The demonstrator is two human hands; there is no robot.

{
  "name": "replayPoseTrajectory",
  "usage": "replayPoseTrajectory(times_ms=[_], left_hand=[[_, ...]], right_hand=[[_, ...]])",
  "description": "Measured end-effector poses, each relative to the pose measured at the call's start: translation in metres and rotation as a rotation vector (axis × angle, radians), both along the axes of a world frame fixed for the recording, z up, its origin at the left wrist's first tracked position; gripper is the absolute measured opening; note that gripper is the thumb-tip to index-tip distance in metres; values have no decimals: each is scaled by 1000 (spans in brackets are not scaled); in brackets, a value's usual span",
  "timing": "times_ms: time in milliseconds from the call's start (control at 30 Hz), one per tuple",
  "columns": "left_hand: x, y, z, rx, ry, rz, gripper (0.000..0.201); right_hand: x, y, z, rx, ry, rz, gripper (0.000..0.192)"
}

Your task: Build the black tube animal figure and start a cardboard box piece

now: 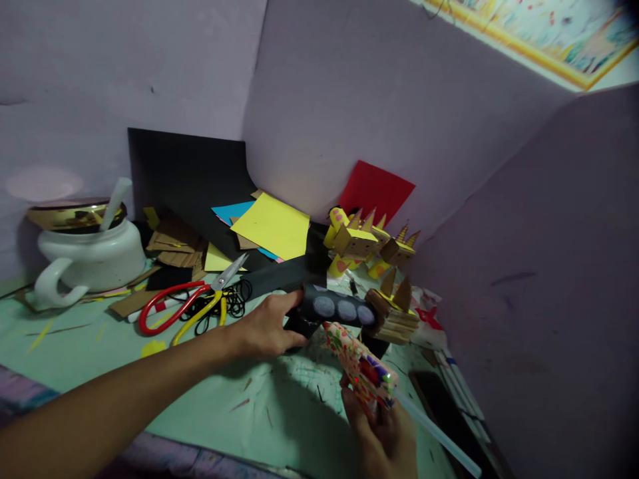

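Our left hand (267, 327) pinches the black paper tube with pale spots (335, 307), our right hand (387, 429) squeezes the flowery glue gun (360, 369), and hot glue could burn our close fingers.

Floral glue gun (360, 370), black tube (335, 307) with grey spots.

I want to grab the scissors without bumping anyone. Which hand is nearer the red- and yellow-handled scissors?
Left. The left hand grips a black spotted tube just right of the red- and yellow-handled scissors. The right hand holds a floral glue gun, farther right.
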State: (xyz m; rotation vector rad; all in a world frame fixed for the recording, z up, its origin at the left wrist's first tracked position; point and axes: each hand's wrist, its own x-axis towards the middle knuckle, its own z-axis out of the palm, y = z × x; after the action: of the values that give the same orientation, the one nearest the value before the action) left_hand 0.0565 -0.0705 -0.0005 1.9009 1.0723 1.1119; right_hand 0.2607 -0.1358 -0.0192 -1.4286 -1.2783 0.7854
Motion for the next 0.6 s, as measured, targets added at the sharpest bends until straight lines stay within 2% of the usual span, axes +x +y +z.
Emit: replayPoseTrajectory(times_ms=[233,467,600], left_hand=[[-1,-1,1,-9,5,8,56],[0,-3,4,-38,3,33,45],[-1,-3,6,-6,27,-11,49]], right_hand=[[-10,-3,1,50,11,40,39],[-11,-9,-3,33,-65,-13,41],[-15,-9,-8,32,-70,-7,44]])
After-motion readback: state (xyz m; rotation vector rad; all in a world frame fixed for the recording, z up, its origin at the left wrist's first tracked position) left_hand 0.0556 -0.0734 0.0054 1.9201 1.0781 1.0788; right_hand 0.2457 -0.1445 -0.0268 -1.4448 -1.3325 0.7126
